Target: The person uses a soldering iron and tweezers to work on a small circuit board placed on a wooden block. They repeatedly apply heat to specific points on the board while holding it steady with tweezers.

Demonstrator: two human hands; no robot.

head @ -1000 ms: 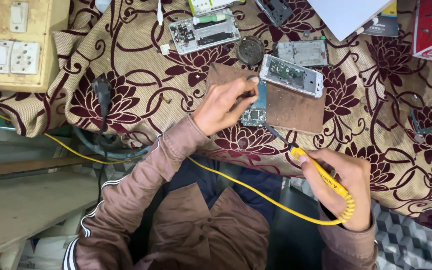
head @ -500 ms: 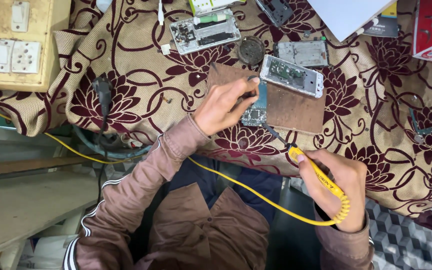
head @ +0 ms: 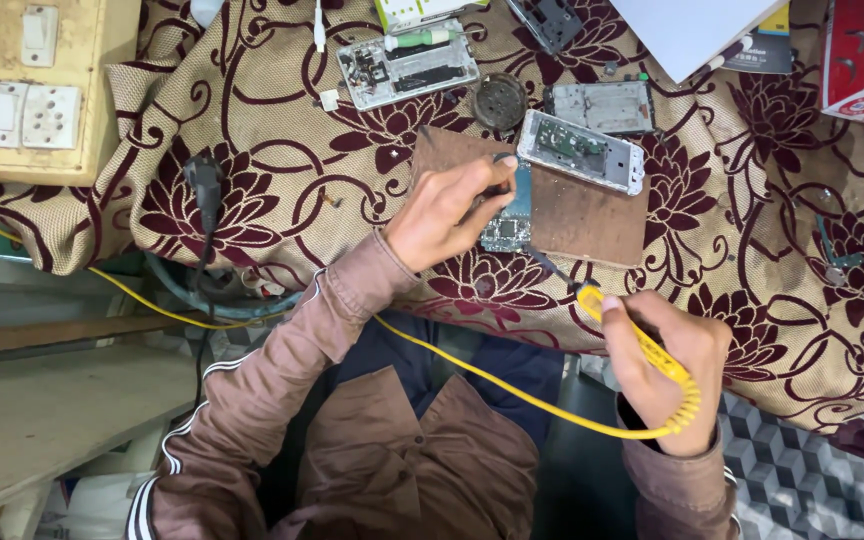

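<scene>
Gripped like a pen in the right hand [head: 667, 365], a yellow soldering iron [head: 642, 345] has its dark tip angled up toward a small circuit board [head: 510, 222]; the fingers are closed firmly round the handle, and its yellow cord [head: 472, 370] trails away from the wrist across the lap. Just beyond the tip, the left hand [head: 442, 212] pinches the circuit board against a brown work pad [head: 582, 210], thumb and fingers closed narrow on the board's near edge, possibly with a fine tool between them, though the view is too small to be sure. Touching the far side of that pinch lies an opened phone frame [head: 580, 150], tilted across the pad. Further out from both hands on the flowered cloth [head: 252, 150] lie another stripped phone chassis [head: 407, 68], a round dark speaker part [head: 500, 100] and a grey back plate [head: 602, 105].

By my reading this is the approach stage of soldering: board steadied, iron near it but apart from it. A next move would call for a short, steady advance of the tip onto the board while the left pinch keeps it from sliding.
</scene>
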